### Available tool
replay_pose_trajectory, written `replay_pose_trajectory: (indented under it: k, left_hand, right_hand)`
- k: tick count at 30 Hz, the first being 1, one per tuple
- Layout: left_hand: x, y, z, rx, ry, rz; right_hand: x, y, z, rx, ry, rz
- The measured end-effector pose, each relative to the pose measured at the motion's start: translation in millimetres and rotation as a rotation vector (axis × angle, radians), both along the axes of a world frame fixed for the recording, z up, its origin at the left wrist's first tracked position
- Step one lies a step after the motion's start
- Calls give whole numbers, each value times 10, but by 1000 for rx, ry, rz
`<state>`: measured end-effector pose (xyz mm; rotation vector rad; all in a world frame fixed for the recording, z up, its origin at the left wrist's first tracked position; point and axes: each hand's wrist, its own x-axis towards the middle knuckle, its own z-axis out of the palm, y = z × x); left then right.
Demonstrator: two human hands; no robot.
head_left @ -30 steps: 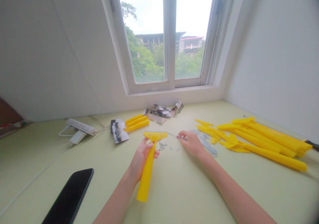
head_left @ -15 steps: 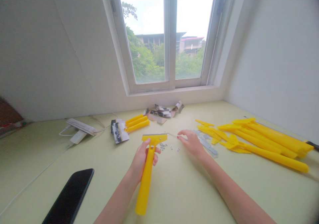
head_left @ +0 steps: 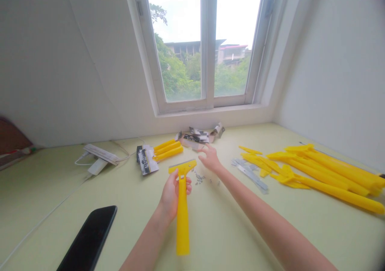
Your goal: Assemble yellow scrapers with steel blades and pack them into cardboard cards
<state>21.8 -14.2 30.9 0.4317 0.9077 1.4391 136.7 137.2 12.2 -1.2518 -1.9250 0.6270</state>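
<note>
Meanwhile, the right hand (head_left: 210, 159) had left its earlier station beside the metal blades (head_left: 249, 175) and had reached forward and to the left, passing beyond the small metal nuts (head_left: 198, 177) toward the torn packaging (head_left: 195, 137). Its grip stood apart, with the hand spread, and it touched nothing visible. The thin metal rod held there a moment earlier no longer showed, and its whereabouts could not be determined from the head view.

The left hand (head_left: 172, 192) kept its grip clamped on the yellow scraper (head_left: 182, 223), closed around the neck just below the wide head. The scraper stood more nearly straight in the view than before, with its handle pointing back toward the person and its head just left of the scattered nuts. Whether the handle end touched the worktop (head_left: 60, 190) could not be determined.

Ahead and to the left, three yellow handles (head_left: 167, 150) lay beside a printed card (head_left: 147, 161). A heap of further yellow scrapers (head_left: 327, 178) lay to the right, past the blades. A black phone (head_left: 88, 239) lay at the lower left.
</note>
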Motion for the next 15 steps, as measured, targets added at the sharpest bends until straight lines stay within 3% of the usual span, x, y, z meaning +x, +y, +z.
replay_pose_trajectory:
  k: [4,8,15]
  left_hand:
    - [-16,13,-18,9,-34,32]
    - [-28,24,-20,9,-31,100]
    - [-38,52,16,45,-116,269]
  right_hand:
    - [-214,181,45,-91,118,68]
    - [-245,231,48,-152,278,82]
    - [204,22,211,-199,580,158]
